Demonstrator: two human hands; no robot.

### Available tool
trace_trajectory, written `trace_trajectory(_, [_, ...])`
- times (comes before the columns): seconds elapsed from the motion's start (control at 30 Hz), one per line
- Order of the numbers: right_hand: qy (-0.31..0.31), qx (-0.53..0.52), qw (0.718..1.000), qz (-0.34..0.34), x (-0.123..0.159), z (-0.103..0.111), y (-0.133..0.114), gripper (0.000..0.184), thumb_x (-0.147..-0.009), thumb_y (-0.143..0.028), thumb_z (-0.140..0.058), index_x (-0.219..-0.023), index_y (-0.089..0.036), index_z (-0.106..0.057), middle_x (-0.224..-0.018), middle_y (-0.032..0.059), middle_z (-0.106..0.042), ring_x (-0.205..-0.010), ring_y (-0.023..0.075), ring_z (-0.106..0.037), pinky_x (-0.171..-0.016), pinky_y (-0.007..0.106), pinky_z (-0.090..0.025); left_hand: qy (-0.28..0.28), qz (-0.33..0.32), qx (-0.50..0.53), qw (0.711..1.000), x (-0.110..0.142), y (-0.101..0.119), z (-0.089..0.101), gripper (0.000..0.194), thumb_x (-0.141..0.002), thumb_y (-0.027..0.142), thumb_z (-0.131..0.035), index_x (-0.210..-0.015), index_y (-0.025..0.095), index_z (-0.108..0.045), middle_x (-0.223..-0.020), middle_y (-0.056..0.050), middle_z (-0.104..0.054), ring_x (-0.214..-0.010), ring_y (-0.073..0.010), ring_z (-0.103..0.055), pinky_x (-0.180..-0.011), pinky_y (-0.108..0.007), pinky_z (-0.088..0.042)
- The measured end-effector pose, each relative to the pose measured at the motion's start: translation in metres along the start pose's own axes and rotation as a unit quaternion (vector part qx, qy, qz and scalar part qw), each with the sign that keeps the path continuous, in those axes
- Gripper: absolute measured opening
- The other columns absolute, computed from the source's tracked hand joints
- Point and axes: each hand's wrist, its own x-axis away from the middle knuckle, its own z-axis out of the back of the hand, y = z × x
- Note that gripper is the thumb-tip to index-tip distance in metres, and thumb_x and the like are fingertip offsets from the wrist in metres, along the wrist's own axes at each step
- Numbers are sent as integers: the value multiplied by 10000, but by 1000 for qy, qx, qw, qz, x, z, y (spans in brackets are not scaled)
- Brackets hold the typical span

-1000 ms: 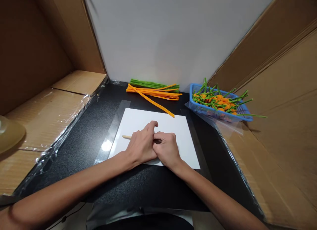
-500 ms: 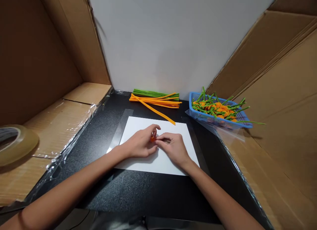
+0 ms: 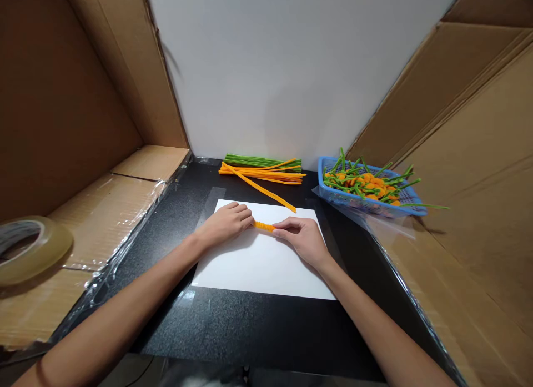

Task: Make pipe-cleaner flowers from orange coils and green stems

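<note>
1. Left hand (image 3: 225, 225): lying palm-down, fingers curving in, with the fingertips meeting the left end of the coiled orange pipe cleaner (image 3: 264, 226). Cannot tell whether it is gripping or only pressing.
2. Right hand (image 3: 300, 240): reaching across with thumb and fingers at the coil's right end. Its grip is also unclear.
3. Coil: lying lengthwise between both hands, on the white paper sheet (image 3: 258, 270).
4. Ahead of the hands: loose orange pipe cleaners (image 3: 262, 176) and green pipe cleaners (image 3: 262, 161) are lying on the black tabletop (image 3: 258, 331).
5. Ahead of the right hand: a blue plastic basket (image 3: 321, 173) is holding orange-and-green pieces.
</note>
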Motion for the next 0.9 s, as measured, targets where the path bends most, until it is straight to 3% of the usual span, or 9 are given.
trace_trajectory(0.23, [13,9,1000,4,1,-1,4,330,-606,-312,-839,-896,-157,-803,-848,91,-781,-753,227,-722,-710,371,-607,-20,-1,4,1000,0,10,1,174,-996,166,-468,-900,122,-606,-884,-76,-630,-807,-196,-557,-743,-330,-396])
trace_trajectory(0.33, [15,45,999,25,1,-1,6,313,-655,-295,-807,-939,-163,-798,-900,95,-785,-796,237,-732,-739,382,-610,-22,19,20,999,0,13,1,185,-997,178,-471,-892,123,-613,-868,-71,-635,-802,-193,-559,-736,-329,-393])
trace_trajectory(0.53, [-24,215,963,161,5,6,-1,63,-787,-193,-736,-843,-187,-764,-840,57,-766,-764,191,-688,-726,321,-536,-24,70,1,997,-3,23,5,185,-990,172,-494,-855,120,-610,-840,-85,-644,-796,-213,-554,-697,-340,-364])
trace_trajectory(0.63, [-58,265,942,198,6,10,-3,22,-837,-191,-705,-845,-187,-724,-808,33,-737,-703,158,-641,-671,279,-479,-20,62,-5,998,-3,24,6,159,-976,150,-521,-844,126,-606,-822,-80,-634,-805,-216,-550,-694,-338,-349])
trace_trajectory(0.9, [-66,226,948,214,8,7,4,11,-839,-199,-710,-831,-193,-713,-793,34,-742,-689,163,-658,-650,275,-493,-11,14,-26,1000,-2,33,0,158,-969,109,-504,-864,110,-622,-810,-87,-632,-794,-223,-546,-708,-344,-365])
